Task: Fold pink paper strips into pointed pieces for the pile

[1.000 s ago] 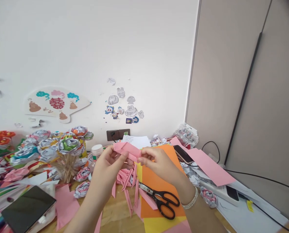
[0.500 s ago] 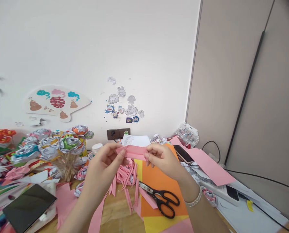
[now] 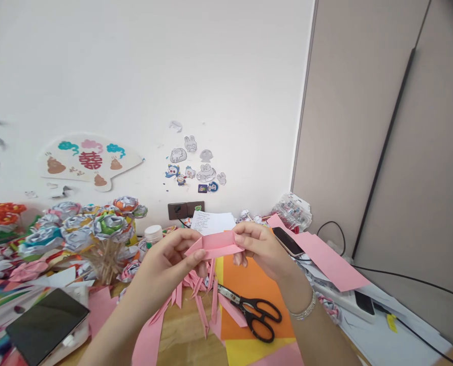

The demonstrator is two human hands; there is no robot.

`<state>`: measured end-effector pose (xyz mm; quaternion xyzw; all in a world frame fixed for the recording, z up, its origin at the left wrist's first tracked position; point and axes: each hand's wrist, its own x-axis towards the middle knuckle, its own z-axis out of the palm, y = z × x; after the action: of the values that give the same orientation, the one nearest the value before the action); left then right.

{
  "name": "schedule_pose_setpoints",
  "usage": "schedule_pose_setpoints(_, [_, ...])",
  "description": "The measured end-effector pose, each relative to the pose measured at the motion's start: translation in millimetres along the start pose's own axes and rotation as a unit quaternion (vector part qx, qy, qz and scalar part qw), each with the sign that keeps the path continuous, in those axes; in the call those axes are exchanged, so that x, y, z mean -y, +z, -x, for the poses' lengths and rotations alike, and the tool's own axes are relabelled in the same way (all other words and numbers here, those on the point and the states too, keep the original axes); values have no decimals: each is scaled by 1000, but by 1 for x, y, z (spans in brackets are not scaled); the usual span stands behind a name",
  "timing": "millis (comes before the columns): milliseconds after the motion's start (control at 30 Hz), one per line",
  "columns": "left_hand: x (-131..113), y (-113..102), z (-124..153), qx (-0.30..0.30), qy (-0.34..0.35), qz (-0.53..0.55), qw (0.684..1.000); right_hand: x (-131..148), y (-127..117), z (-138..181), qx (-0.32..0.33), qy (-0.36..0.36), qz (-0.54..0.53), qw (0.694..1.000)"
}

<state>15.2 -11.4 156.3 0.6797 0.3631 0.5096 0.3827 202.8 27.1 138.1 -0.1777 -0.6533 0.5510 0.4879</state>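
Between my two hands is a folded strip of pink paper (image 3: 218, 245), held level above the table, its long creased sides standing apart like a shallow trough with pointed ends. My left hand (image 3: 176, 256) pinches the left end with thumb and fingers. At the right end, my right hand (image 3: 255, 246) grips the paper the same way; a sparkly bracelet circles that wrist. Below the hands lies a heap of folded pink paper strips (image 3: 200, 305). Black-handled scissors (image 3: 255, 312) rest on orange paper (image 3: 257, 279) under my right forearm, blades pointing up and left.
Paper flowers on sticks (image 3: 108, 234) crowd the left side, behind a dark tablet-like device (image 3: 47, 325). Right of my hands lie a phone (image 3: 287, 241), pink sheets (image 3: 331, 259), a power strip (image 3: 348, 302) and cables. A white-lidded jar (image 3: 153, 234) stands near the wall.
The pink paper has opened from a flatter fold into a trough shape and sits slightly lower. Both hands still hold its ends, with the fingers shifted a little.
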Motion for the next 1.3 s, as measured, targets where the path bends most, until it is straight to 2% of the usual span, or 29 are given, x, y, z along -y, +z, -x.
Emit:
schedule_pose_setpoints(267, [4, -2, 2, 30, 34, 47, 998, -2, -2, 0, 28, -2, -65, 998])
schedule_pose_setpoints(400, [2, 0, 4, 37, 26, 48, 998, -2, -3, 1, 41, -15, -75, 996])
schedule_pose_setpoints(700, [-4, 6, 5, 13, -18, 37, 999, 0, -3, 1, 6, -33, -18, 999])
schedule_pose_setpoints(1033, [-4, 5, 6, 26, -5, 32, 999, 0, -6, 0, 3, -40, 0, 999])
schedule_pose_setpoints(1300, [-2, 7, 0, 25, -10, -8, 1000, 5, -1, 3, 7, -58, 97, 994])
